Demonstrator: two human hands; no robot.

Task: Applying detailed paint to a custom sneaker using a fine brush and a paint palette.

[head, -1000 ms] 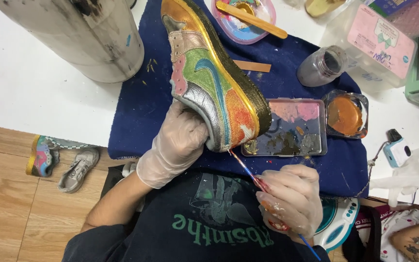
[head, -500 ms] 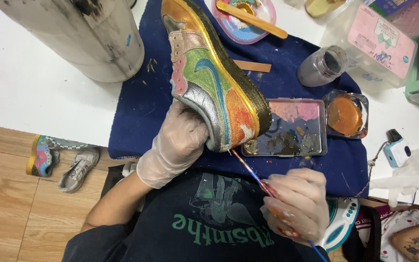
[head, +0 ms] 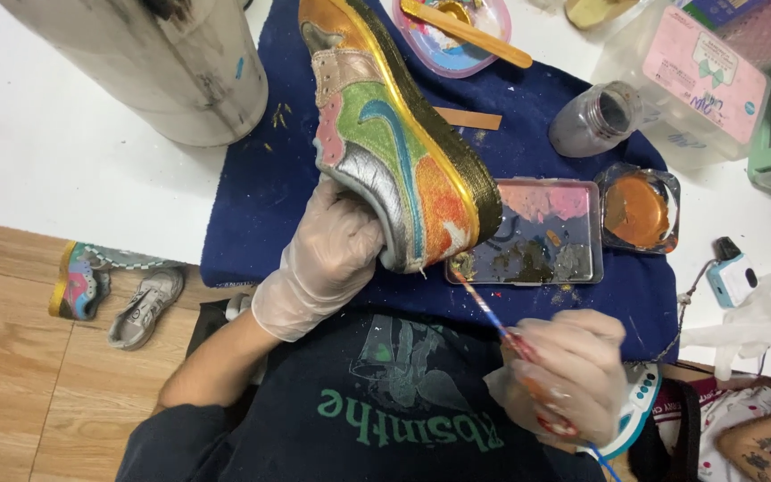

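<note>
A painted sneaker [head: 394, 143] is held up on its side above a dark blue towel [head: 261, 205], its heel end low and near the person, its toe end running up out of the top of the view. Its side panels are silver, green, pink and orange with a blue curved stripe, and a gold band edges a dark glittery sole. The gloved left hand [head: 327, 259] curls around the silver heel from below, fingers pressed to the upper. The gloved right hand [head: 573, 375], smeared with paint, pinches a thin paintbrush [head: 484, 303] between closed fingers; the brush tip meets the orange and white patch at the lower edge of the sneaker near the sole.

Just beyond the tip, a rectangular clear palette tray [head: 542, 232] with pink and dark paint lies on the towel, and a small square dish of orange paint [head: 637, 207] sits beside it. A small open jar of grey paint [head: 595, 119] stands behind them, with a wooden stick [head: 468, 118] flat on the towel nearby. A pink dish [head: 448, 45] with a second wooden stick across it lies at the top. The towel covers a white surface [head: 64, 170], where a large stained white cylinder [head: 153, 62] stands at the left. A pair of small shoes [head: 113, 290] rests on the wooden floor [head: 11, 393].
</note>
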